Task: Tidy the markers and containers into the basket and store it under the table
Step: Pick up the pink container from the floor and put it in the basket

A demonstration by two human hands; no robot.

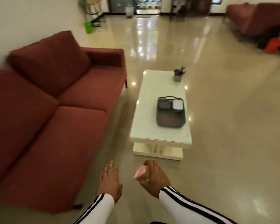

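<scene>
A dark grey basket (169, 120) with a handle lies on the white low table (145, 126). Inside it, at its far end, sit a grey lidded container (164, 105) and a white-lidded container (178, 105). At the table's far right corner stands a small grey cup (178, 77) with dark markers (180, 71) sticking out. My left hand (110, 181) hovers over the floor short of the table, fingers straight, holding nothing. My right hand (153, 177) is beside it, fingers curled round a small pink object (140, 172).
A dark red sofa (52, 113) runs along the left, close to the table. The table has a lower shelf (158, 152). Glossy floor (233, 126) stretches to the right. Another red sofa (257, 18), an orange bin (273, 45) and a green bin (88, 27) stand far off.
</scene>
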